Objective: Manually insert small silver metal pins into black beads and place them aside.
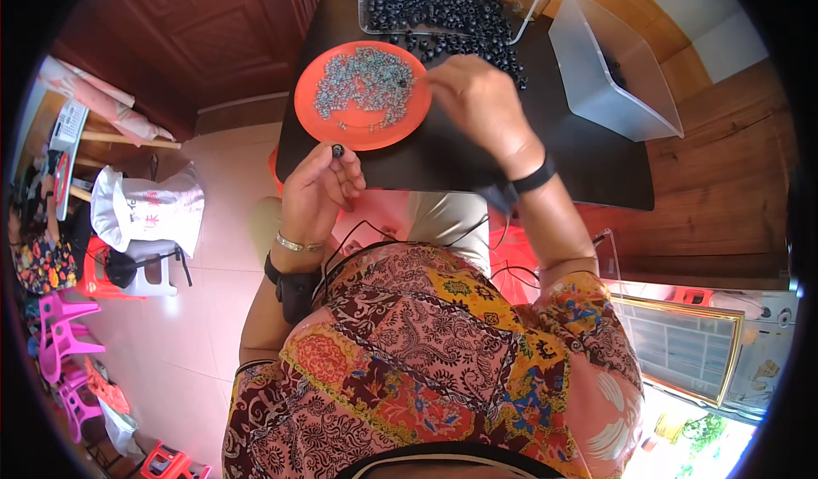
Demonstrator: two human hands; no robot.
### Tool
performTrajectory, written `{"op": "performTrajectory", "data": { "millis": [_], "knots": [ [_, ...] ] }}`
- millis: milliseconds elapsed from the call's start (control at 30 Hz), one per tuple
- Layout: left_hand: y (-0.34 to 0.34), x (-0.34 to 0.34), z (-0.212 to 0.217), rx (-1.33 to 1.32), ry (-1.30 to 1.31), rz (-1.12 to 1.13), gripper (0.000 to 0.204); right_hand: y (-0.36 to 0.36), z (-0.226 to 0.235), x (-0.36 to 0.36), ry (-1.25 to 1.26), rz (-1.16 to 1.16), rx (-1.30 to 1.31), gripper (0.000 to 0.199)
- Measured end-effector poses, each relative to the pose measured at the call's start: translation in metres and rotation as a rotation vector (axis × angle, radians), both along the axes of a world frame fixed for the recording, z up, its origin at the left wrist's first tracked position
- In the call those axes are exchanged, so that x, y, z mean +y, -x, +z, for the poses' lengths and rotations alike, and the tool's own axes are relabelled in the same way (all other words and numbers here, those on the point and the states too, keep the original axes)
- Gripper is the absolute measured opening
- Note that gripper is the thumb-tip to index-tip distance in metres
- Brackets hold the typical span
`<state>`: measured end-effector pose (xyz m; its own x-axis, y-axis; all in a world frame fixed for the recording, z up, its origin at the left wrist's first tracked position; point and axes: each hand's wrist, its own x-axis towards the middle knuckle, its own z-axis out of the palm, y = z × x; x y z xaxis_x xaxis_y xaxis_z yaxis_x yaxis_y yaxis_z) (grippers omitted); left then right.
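Observation:
My left hand (319, 189) hovers at the near left edge of the black table (443, 159) and pinches a small black ring-shaped piece (337, 150) between thumb and forefinger. My right hand (481, 104) reaches forward with its fingertips at the right rim of an orange plate (358, 129). The plate holds a heap of several small silvery metal pieces (362, 83). Whether the right fingertips pinch one of them cannot be made out.
A clear tray (368, 25) full of black ring pieces (434, 2) stands at the far edge, with more spilled beside it. A translucent plastic box (609, 70) sits at the right. Pink and red plastic stools (64, 334) and a white bag (145, 210) stand on the floor at left.

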<state>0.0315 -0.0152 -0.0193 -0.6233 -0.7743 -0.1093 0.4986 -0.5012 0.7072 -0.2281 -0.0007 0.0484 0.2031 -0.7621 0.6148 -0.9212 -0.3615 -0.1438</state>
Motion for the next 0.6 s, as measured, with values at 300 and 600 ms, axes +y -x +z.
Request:
{"op": "performTrajectory", "data": {
  "millis": [300, 600],
  "knots": [
    [0.001, -0.002, -0.003, -0.023, -0.069, -0.019, 0.024, 0.062, -0.028, -0.027, -0.196, 0.05, 0.415, 0.011],
    [0.001, -0.001, -0.005, -0.007, -0.074, -0.032, 0.024, 0.061, -0.032, -0.03, -0.176, 0.072, 0.292, 0.009]
  ]
}}
